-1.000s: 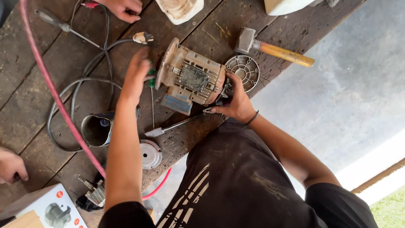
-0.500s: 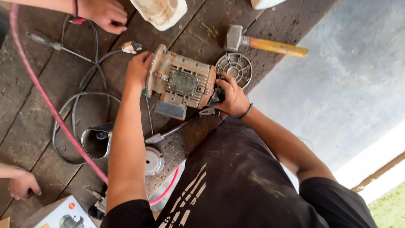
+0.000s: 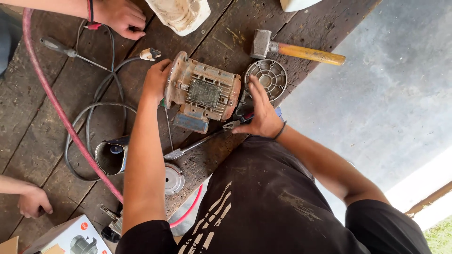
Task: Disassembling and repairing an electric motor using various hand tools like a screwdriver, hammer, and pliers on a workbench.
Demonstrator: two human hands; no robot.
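Observation:
A worn, rusty electric motor [image 3: 202,91] lies on its side on the dark wooden bench [image 3: 42,113]. My left hand [image 3: 155,82] grips the motor's left end flange. My right hand [image 3: 259,113] sits at the motor's right end with fingers spread, pressing against it, and a pair of pliers [image 3: 238,122] lies under the palm. A round metal fan cover [image 3: 267,77] rests just beyond my right hand. A screwdriver [image 3: 188,148] lies on the bench below the motor.
A hammer [image 3: 292,49] with a yellow handle lies at the far right. A pink hose [image 3: 56,108], a grey cable with plug [image 3: 150,54], a metal cup [image 3: 110,157] and a round cap [image 3: 173,178] lie left. Another person's hands [image 3: 120,19] [image 3: 33,202] rest on the bench.
My left hand has slid onto the motor's left flange and my right hand has opened flat against the right end. The view has shifted, so the motor sits more central.

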